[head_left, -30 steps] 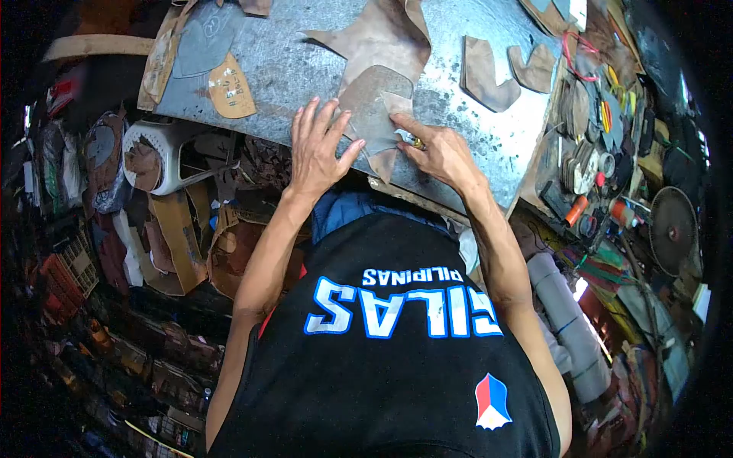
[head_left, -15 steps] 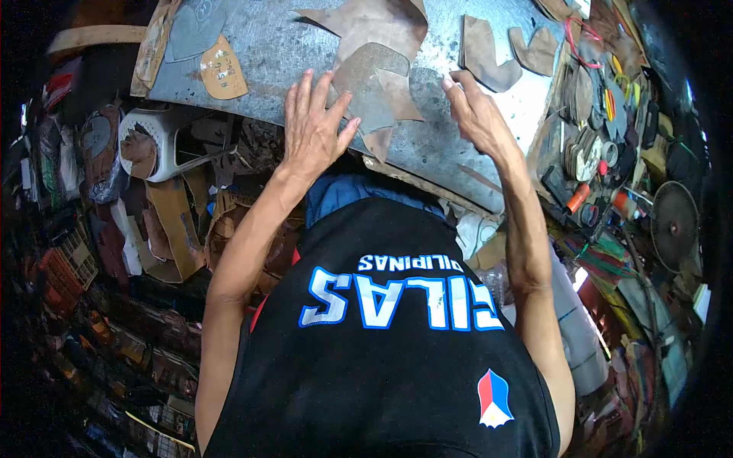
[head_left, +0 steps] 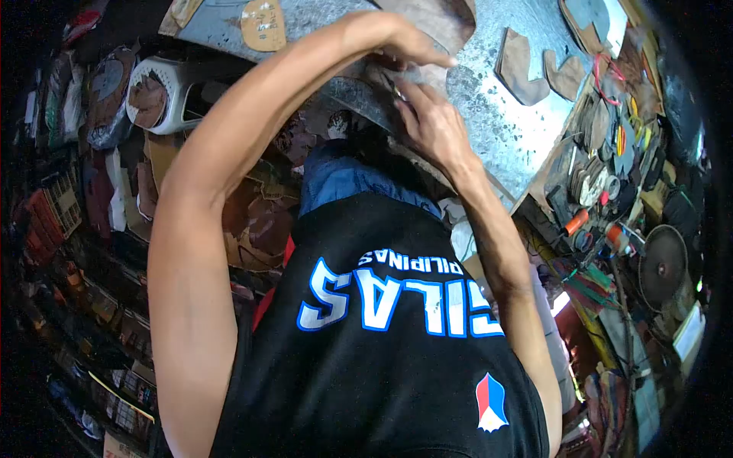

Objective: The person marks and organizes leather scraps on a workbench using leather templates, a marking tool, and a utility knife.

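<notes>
I'm pressing my left hand, fingers together, firmly on the leather so nothing is shifting — my right hand, its grip impossible to tell, is working close along the edge.

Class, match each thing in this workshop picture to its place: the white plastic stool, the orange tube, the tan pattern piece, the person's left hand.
Things:
1. white plastic stool
2. orange tube
3. tan pattern piece
4. left hand

Places:
a. on the brown leather sheet
b. at the left end of the metal tabletop
c. in the clutter right of the table
d. beside the table, on its left

Pairs: 1-d, 2-c, 3-b, 4-a
</notes>
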